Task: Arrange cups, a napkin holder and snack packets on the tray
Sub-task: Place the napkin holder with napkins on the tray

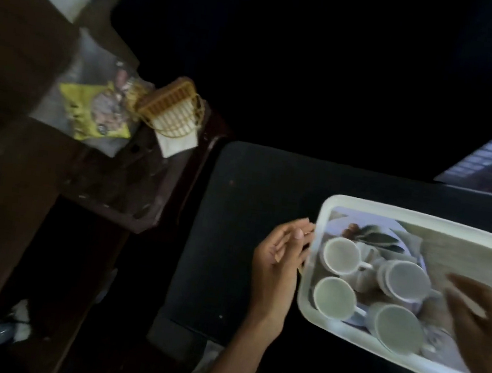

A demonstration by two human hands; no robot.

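The left hand (281, 263) is lying loose-fingered, empty, beside the white rectangular plastic tray (421, 220). The right hand (478, 314) is hovering spread above it. Its length is running left-right.

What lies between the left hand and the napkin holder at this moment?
In the head view, only bare dark tabletop and the near edge of the brown side table lie between the left hand and the napkin holder. No object stands there.
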